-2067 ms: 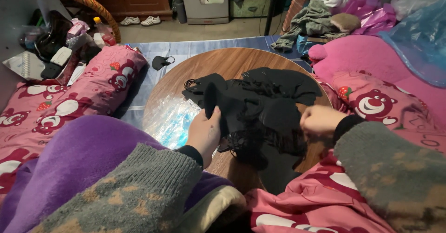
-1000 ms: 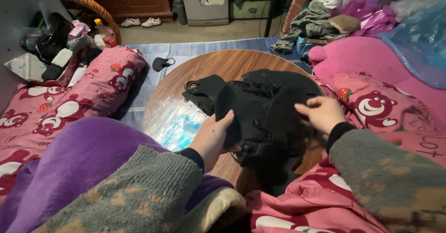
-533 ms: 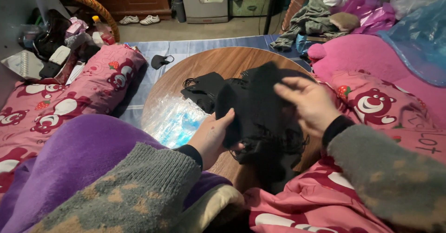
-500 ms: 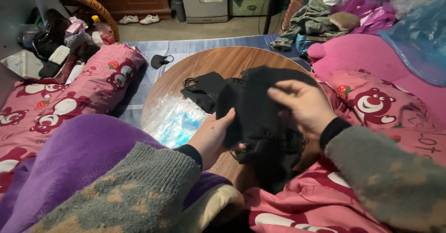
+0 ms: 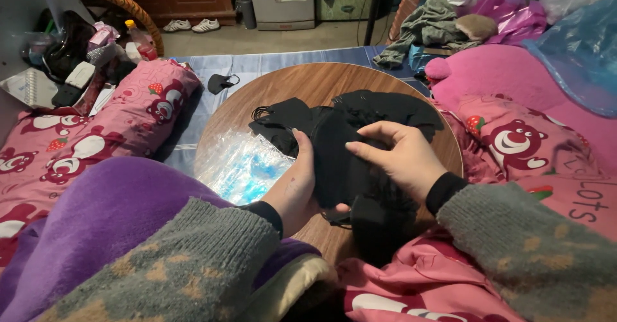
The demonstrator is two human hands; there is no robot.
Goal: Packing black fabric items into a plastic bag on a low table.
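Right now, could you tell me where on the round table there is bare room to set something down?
Bare wood shows along the table's far rim, beyond the black masks. The middle is crowded by masks and both hands; the plastic bag fills the near left.

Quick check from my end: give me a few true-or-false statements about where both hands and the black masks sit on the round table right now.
1. Both hands hold a stack of black masks. True: the left hand supports it from below, the right hand lies on top.
2. The table is square and white. False: it is round and wooden.
3. A clear plastic bag lies on the table beside the left hand. True.
4. One black mask lies apart on the blue mat. True.
5. The right hand is off the table, resting on the pink blanket. False: it is on the masks.
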